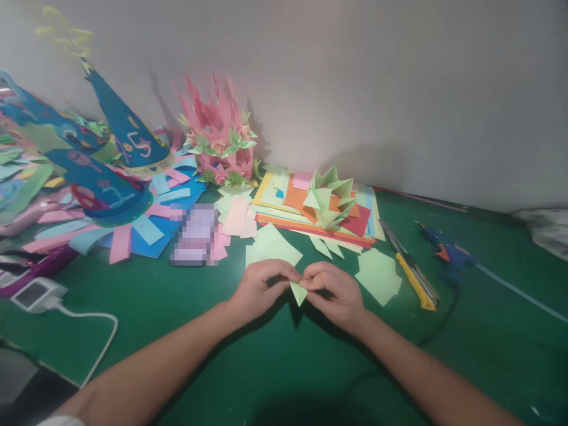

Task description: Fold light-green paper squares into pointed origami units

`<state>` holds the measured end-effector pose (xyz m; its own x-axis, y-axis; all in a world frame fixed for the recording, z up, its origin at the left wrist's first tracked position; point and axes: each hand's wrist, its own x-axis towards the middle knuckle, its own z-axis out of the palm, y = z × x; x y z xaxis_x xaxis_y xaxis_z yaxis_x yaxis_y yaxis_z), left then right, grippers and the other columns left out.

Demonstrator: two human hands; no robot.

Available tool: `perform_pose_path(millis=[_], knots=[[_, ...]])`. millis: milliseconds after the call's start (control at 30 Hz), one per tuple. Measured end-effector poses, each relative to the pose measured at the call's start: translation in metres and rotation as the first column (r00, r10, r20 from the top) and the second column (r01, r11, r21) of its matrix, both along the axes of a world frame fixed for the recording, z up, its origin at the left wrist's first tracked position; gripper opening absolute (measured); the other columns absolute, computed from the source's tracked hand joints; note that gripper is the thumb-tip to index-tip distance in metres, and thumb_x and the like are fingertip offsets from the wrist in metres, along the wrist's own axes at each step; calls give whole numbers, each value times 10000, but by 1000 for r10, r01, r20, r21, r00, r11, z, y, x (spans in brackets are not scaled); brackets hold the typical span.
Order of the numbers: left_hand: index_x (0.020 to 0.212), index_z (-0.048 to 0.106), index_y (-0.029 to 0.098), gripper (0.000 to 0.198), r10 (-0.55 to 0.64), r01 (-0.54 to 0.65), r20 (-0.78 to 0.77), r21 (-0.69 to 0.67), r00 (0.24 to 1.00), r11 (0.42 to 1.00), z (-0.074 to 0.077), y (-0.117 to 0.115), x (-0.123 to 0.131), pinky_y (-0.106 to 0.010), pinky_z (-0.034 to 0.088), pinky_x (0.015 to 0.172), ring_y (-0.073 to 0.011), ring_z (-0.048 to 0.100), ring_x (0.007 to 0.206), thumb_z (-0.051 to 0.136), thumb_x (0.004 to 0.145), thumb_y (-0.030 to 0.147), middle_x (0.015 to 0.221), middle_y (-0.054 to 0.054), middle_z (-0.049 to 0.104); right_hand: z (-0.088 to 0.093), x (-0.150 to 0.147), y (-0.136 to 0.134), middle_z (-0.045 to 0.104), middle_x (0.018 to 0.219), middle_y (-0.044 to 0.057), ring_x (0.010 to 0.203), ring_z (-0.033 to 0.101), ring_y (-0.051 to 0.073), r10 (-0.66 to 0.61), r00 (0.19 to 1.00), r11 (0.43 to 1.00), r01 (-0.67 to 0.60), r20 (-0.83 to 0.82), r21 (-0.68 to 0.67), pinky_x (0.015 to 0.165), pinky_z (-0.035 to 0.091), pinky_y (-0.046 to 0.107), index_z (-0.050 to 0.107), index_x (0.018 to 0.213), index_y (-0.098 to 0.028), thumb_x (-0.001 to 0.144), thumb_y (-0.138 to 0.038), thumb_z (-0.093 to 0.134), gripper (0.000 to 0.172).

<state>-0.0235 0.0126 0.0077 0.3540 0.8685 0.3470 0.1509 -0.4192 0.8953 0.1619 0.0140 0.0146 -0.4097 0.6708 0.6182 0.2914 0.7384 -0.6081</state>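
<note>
A small piece of folded light green paper is pinched between my two hands above the green table, its point facing me. My left hand grips its left edge between thumb and fingers. On the other side, my right hand pinches its right edge, with the fingertips of both hands almost touching. Just beyond my left hand lie flat light green paper sheets. More green paper squares rest to the right of my right hand. A folded green paper crown sits on the stacked sheets behind.
Right of my hands lie a yellow utility knife and a blue glue gun with a cord. A pink paper crown stands by the wall. Decorated blue cone hats, a blurred phone and a white charger occupy the left.
</note>
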Motion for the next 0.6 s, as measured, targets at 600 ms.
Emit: perform_pose_path(millis=[600], knots=[[767,662,179,187,8,-7,54,-6,998,1000,-1,1,0,-272,529,788,-151,681,837,519,756,60,871,-50,728,6,3,-1,698,778,37,695,666,144,41,999,999,-41,-20,9,596,534,248,616,794,-246,817,-116,576,138]])
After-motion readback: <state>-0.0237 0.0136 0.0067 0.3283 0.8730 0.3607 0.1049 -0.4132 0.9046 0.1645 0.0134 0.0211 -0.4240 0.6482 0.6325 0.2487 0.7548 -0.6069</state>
